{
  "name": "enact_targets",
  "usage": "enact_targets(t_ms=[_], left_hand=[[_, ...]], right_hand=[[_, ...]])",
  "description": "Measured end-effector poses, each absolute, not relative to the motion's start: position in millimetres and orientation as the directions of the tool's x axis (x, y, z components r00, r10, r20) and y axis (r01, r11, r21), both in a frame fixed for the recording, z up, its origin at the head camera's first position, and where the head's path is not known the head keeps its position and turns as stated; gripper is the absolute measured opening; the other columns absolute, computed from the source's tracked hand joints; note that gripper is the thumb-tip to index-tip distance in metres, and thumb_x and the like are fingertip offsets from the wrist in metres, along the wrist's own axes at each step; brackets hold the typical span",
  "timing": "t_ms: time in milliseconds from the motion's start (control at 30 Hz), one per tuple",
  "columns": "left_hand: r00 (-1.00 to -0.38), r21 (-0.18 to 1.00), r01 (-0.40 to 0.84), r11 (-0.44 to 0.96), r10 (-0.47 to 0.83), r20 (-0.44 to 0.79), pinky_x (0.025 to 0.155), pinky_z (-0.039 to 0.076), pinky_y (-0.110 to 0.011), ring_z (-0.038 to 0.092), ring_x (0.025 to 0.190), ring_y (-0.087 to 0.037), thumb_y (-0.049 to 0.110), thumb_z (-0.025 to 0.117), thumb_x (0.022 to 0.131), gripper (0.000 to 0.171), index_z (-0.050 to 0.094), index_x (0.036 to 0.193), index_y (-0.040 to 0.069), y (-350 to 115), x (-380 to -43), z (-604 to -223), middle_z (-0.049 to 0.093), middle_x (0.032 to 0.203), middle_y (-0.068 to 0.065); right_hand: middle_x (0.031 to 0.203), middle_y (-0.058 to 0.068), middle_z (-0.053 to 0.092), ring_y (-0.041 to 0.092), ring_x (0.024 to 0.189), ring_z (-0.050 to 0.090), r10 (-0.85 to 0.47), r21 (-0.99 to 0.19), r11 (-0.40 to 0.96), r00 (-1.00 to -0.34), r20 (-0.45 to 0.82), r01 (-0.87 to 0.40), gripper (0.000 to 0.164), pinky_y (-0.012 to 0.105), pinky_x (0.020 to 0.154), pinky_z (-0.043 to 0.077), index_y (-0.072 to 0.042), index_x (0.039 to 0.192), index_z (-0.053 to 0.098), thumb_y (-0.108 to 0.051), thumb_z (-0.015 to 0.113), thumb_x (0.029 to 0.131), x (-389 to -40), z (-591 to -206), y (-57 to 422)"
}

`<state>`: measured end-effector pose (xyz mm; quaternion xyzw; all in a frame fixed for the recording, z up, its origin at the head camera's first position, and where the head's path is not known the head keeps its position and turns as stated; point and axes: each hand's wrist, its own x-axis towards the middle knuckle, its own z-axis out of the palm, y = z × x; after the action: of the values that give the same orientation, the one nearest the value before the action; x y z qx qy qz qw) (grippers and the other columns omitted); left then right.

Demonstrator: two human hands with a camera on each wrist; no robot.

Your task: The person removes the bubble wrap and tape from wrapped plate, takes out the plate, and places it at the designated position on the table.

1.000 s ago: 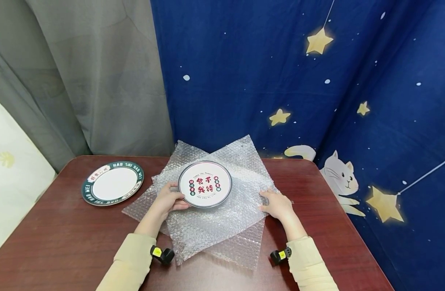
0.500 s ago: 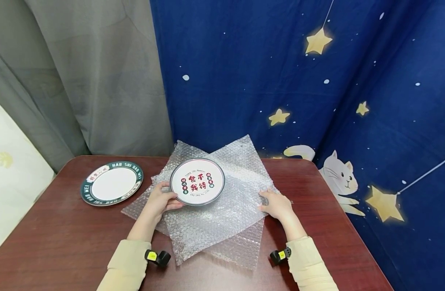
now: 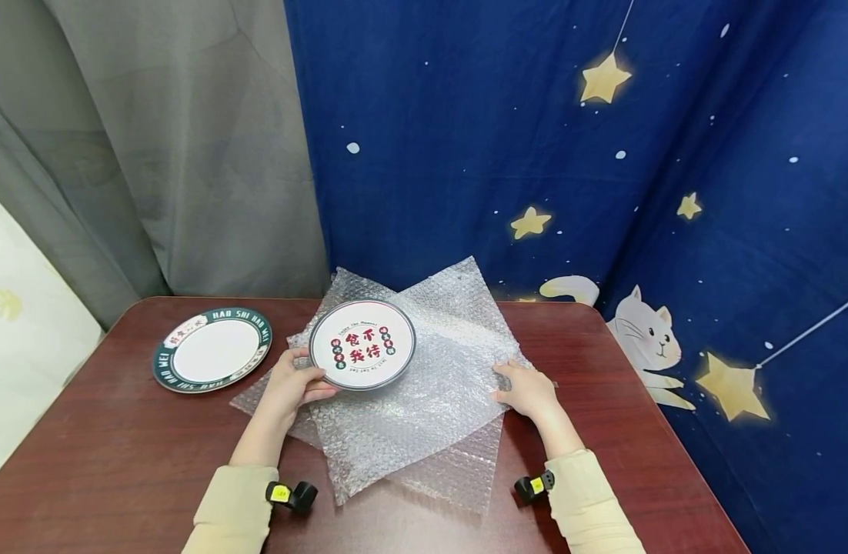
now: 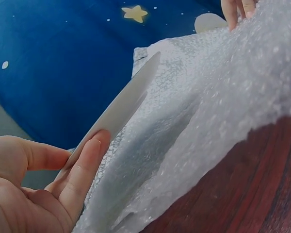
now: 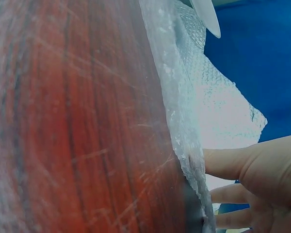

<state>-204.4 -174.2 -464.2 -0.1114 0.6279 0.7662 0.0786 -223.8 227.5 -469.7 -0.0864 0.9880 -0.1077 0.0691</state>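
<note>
My left hand [image 3: 290,383] grips the near-left rim of a round white plate [image 3: 362,344], thumb above and fingers underneath. Red characters and a dark rim line decorate this plate. In the left wrist view the plate [image 4: 121,107] appears almost edge-on, tilted and raised over the bubble wrap [image 4: 223,82]. Beneath it in the head view, sheets of clear bubble wrap [image 3: 410,431] lie crossed on the table. My right hand [image 3: 526,388] rests on the right edge of the top sheet with thumb and fingers spread apart. Close up, the right thumb [image 5: 228,162] touches the wrap's edge.
A second plate [image 3: 212,350], white with a green lettered rim, lies at the table's back left. The dark red wooden table [image 3: 119,462] ends against a grey curtain [image 3: 223,154] and a blue star-patterned curtain [image 3: 452,154].
My left hand has carried the red-lettered plate leftward and slightly away from me, over the wrap. The right hand has stayed in place at the sheet's edge.
</note>
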Motion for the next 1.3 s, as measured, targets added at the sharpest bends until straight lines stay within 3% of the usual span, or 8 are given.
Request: enact_targets(t_ms=[367,600,833,1033,1300], left_hand=[[-0.967,0.944,-0.233,-0.235,-0.047,-0.25,0.07,0.057,-0.037,0.069,0.064,-0.024,-0.005,0.046,0.096,0.062,0.01,0.147,-0.001,-186.3,-199.2,-462.5,0.06,0.076,-0.015],[-0.967,0.951,-0.217,-0.221,-0.084,-0.241,0.073,0.057,-0.037,0.07,0.067,-0.022,-0.006,0.045,0.096,0.062,0.01,0.146,-0.002,-195.2,-196.2,-457.1,0.054,0.094,-0.018],[-0.968,0.959,-0.196,-0.207,-0.114,-0.223,0.073,0.056,-0.036,0.07,0.067,-0.021,-0.006,0.045,0.095,0.064,0.009,0.148,-0.002,-207.4,-194.6,-457.4,0.058,0.089,-0.016],[-0.967,0.956,-0.19,-0.225,-0.125,-0.221,0.074,0.056,-0.036,0.07,0.069,-0.021,-0.006,0.045,0.096,0.067,0.005,0.149,0.0,-218.5,-194.3,-457.8,0.057,0.095,-0.014],[-0.962,0.95,-0.178,-0.256,-0.156,-0.222,0.073,0.056,-0.035,0.07,0.068,-0.02,-0.007,0.046,0.095,0.061,0.009,0.143,-0.001,-229.6,-191.4,-452.9,0.061,0.088,-0.009]], right_hand=[[0.143,0.021,0.042,0.049,0.124,0.042,-0.181,-0.233,0.961,-0.977,-0.114,-0.151,0.057,0.078,0.085,0.032,-0.015,0.135,0.057,-0.034,0.073,0.084,-221.4,-468.7,227.5],[0.143,0.021,0.042,0.049,0.124,0.042,-0.182,-0.237,0.96,-0.977,-0.116,-0.15,0.057,0.074,0.088,0.034,-0.015,0.136,0.056,-0.034,0.072,0.084,-221.8,-469.9,227.9],[0.143,0.022,0.042,0.048,0.124,0.043,-0.181,-0.235,0.961,-0.975,-0.128,-0.148,0.056,0.072,0.09,0.034,-0.015,0.135,0.057,-0.033,0.072,0.085,-221.5,-469.7,227.5],[0.143,0.021,0.043,0.047,0.125,0.043,-0.183,-0.232,0.961,-0.975,-0.125,-0.15,0.056,0.07,0.091,0.035,-0.015,0.135,0.057,-0.033,0.072,0.085,-221.2,-470.0,227.6],[0.143,0.021,0.042,0.048,0.124,0.043,-0.179,-0.228,0.963,-0.976,-0.125,-0.147,0.056,0.071,0.09,0.035,-0.016,0.135,0.057,-0.034,0.072,0.085,-221.7,-470.5,227.9]])
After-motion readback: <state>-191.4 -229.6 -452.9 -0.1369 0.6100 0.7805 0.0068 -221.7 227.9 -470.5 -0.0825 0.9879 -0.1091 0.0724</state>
